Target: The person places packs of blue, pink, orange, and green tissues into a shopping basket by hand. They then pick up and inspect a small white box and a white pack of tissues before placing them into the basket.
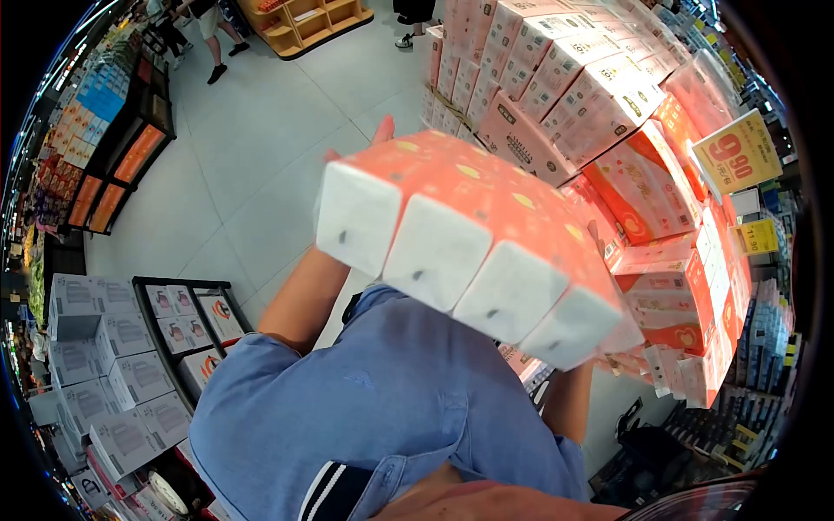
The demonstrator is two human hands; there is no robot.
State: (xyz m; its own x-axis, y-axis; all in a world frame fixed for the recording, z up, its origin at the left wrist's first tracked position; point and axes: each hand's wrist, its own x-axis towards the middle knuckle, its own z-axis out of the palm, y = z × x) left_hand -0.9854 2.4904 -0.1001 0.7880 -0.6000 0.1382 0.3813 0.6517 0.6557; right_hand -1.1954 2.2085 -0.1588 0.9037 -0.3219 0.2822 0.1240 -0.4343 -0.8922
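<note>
A coral-red multipack of tissues (469, 195) is held up in front of my chest, tilted down to the right. White tissue blocks show in a row along its near side. My left hand (383, 132) grips the pack's left end from behind; only a few fingertips stick out past its edge. Mostly hidden by the right end of the pack is my right hand (594, 233), whose fingers show just in part against the far edge. Close beyond that end stand stacked orange tissue packs (647, 187).
Pink tissue cartons (556, 65) rise in a tall stack at upper right, with a yellow price sign (737, 153) beside them. White boxes (130, 373) and a black rack (187, 334) stand at lower left. Other people's legs (213, 43) and a wooden shelf (304, 26) are farther off.
</note>
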